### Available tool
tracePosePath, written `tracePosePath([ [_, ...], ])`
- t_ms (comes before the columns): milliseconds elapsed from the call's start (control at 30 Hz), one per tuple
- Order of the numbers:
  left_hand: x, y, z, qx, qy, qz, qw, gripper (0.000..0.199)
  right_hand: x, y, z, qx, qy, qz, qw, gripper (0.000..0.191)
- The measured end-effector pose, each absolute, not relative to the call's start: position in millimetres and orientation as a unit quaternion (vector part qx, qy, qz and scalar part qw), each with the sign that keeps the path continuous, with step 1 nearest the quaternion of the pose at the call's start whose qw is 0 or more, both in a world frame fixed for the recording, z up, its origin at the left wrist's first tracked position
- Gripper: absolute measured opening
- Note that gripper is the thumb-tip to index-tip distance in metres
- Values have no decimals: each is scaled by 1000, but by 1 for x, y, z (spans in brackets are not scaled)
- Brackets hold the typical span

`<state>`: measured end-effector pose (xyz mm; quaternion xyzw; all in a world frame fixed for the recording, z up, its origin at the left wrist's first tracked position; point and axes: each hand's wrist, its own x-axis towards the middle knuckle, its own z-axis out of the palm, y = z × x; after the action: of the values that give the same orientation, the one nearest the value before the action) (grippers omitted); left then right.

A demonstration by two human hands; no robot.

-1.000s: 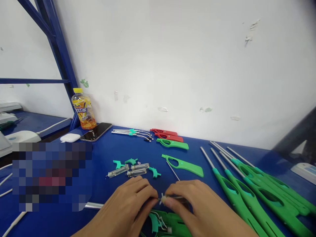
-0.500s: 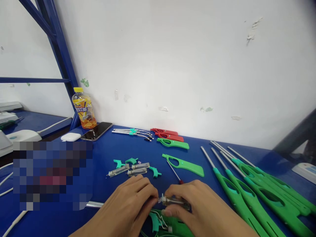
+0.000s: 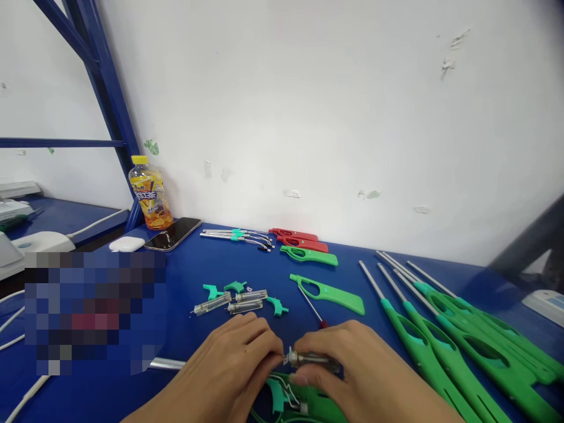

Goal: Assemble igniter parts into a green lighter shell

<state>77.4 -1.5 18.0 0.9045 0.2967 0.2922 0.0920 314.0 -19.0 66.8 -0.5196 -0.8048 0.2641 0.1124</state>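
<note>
Gripping a clear tube (image 3: 318, 361), the right hand (image 3: 352, 364) sits near the middle of the head view, its thumb on the near side and its fingers on the far side. Around it, the work looks partly done. Along the right of the desk (image 3: 185, 282), several long-nosed green lighters (image 3: 416, 346) appear whole, with shells and metal noses together. On the near side of the hands, an open green shell (image 3: 328, 409) looks unfinished: a teal trigger (image 3: 277, 396) and white wires (image 3: 286, 385) show uncovered in it.

Other pieces are separate and seem to be what is left. Beyond the hands, three more clear tubes (image 3: 247, 305) lie among loose teal pieces (image 3: 277, 306); to their right is a light green shell part (image 3: 341, 298), with a thin metal shaft (image 3: 312, 304) reaching toward it. Farther off, near the wall, metal rods with wires (image 3: 220, 235) lie to the left of red shell parts (image 3: 304, 245), with another green shell part (image 3: 317, 257) just nearer.

As for the grip, the held tube lies sideways, pinched between right thumb and fingers, its pale fitting (image 3: 291, 356) jutting out to the left. The left hand (image 3: 238, 358) has its fingertips drawn in right by that fitting; whether they pinch something there cannot be told, the parts being too small and partly hidden. The tube is in the right hand rather than seated in the open shell.
</note>
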Motion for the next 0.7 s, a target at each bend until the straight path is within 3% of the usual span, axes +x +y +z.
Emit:
tracePosePath([
  [700, 78, 1, 12, 909, 291, 292, 65, 22, 311, -18, 61, -507, -828, 209, 113, 16],
])
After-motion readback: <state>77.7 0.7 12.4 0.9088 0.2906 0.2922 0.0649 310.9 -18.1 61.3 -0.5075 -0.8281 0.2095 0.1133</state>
